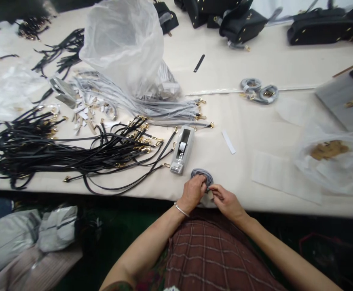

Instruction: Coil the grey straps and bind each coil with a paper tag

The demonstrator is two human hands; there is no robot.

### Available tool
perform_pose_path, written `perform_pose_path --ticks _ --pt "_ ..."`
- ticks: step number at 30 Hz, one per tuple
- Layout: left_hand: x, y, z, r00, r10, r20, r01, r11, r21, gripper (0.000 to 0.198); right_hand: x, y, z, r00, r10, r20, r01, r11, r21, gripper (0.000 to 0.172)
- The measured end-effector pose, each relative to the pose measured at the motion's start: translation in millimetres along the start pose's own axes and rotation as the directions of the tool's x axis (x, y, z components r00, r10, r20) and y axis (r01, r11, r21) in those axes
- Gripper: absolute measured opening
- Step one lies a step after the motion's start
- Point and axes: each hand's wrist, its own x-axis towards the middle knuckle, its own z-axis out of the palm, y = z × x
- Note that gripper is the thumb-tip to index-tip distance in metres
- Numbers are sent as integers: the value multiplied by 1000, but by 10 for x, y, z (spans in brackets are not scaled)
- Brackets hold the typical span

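Table (243,173), pale-covered: beneath the grip. Black straps (73,147), heaped: left of it. Plastic bag (121,44), translucent: beyond, leftward. Tape dispenser (182,148): just beyond, left. Left hand (193,190): closed on the coil. Right hand (227,200): fingertips at the coil's near right edge; whether pinching, cannot tell. Grey coil (201,172): within the grip, at the table's near edge. White strip (228,141): beyond, right.

Left hand (193,190) bare; slim silver-coloured metal bangle (181,210) round the wrist. Right hand (228,203) bare. Front: maroon-brown cloth garment (206,256), pale lines crossing in checks. Left side: dark green-and-reddish patterned cloth (152,278).
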Motion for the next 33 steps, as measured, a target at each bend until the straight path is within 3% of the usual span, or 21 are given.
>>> perform_pose_path --ticks 3,7,10,12,19,25,29,33 --pt "2 1 7 1000 2 -16 -2 1000 -17 19 124 -68 -104 984 -154 90 174 942 -287 22" --pt "14 49 3 999 -4 -50 2 999 -39 18 257 -280 -210 958 -212 194 285 780 -556 30" --pt "14 66 8 997 -5 -73 0 998 -69 17 339 -337 -245 890 -313 332 440 782 -442 30" --pt "6 46 25 996 6 -84 -14 996 -92 18 416 -303 -272 865 -342 367 465 822 -330 26" --pt "-11 -51 109 994 7 -114 -20 994 -106 19 727 -194 -348 926 -236 296 328 890 -316 10" --pt "-128 16 110 987 -54 -154 44 997 -69 23 850 -208 -315 932 -185 313 292 893 -343 19" --pt "-253 64 236 973 -23 -230 41 996 75 36 863 -170 -373 885 -237 400 378 868 -322 22" --pt "-271 76 411 939 -27 -342 96 978 186 31 863 -157 -459 788 -320 526 508 820 -263 22"
